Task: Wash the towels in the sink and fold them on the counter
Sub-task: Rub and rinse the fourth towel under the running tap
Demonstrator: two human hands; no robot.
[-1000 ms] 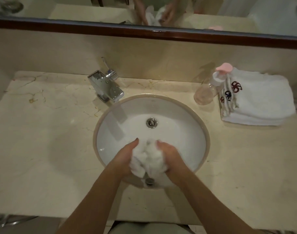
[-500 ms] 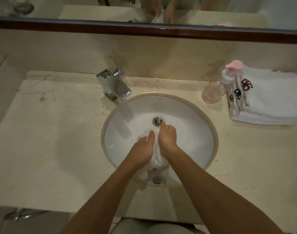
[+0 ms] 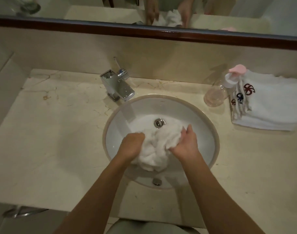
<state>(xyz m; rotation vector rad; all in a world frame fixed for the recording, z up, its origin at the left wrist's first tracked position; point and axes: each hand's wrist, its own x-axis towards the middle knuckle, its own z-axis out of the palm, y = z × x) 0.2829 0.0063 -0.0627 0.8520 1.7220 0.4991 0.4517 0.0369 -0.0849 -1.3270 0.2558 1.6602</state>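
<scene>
A bunched white towel (image 3: 158,146) lies in the round white sink (image 3: 205,146), spread between my two hands. My left hand (image 3: 133,146) grips its left side with curled fingers. My right hand (image 3: 186,143) grips its right side, thumb raised. The towel's far edge reaches up close to the metal overflow fitting (image 3: 159,123). A stack of folded white towels (image 3: 269,100) with red and blue emblems rests on the marble counter (image 3: 51,132) at the far right.
A chrome faucet (image 3: 116,87) stands behind the sink at its left. A clear pump bottle with a pink top (image 3: 218,92) leans against the folded stack. The sink drain (image 3: 157,181) shows near the front. A mirror with a dark frame (image 3: 144,32) runs along the wall.
My hands were pressed together on the scrunched towel; they have now pulled apart sideways, spreading the towel wider in the sink. The camera has shifted a little to the left.
</scene>
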